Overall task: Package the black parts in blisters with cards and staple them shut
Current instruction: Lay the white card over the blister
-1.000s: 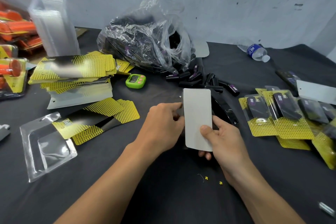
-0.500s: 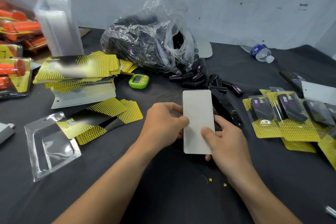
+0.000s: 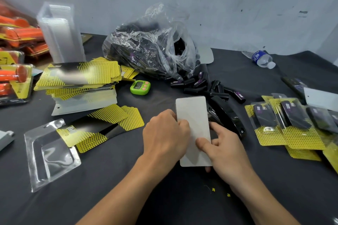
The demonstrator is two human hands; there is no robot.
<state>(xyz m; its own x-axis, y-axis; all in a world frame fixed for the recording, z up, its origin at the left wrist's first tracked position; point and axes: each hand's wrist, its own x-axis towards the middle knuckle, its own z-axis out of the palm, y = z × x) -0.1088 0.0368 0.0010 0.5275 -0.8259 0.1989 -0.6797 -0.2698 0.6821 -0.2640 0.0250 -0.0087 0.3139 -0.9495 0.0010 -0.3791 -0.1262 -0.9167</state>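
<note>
Soft, even, fairly bright light falls from above, so shadows on the dark surface (image 3: pixel 109 179) stay faint. Glare streaks the crumpled plastic bag (image 3: pixel 150 45), the empty clear blister (image 3: pixel 49 153) and the glossy top of the card stack (image 3: pixel 78 73). The centre is sharp: the left hand (image 3: pixel 164 139), the right hand (image 3: pixel 225 153) and the pale card (image 3: pixel 193 115) they hold. Blur smears the left edge, most on the orange packs (image 3: pixel 16 33) and the tall clear stack (image 3: pixel 60 33). Wide-angle distortion curves the surface's far edge at the right.
</note>
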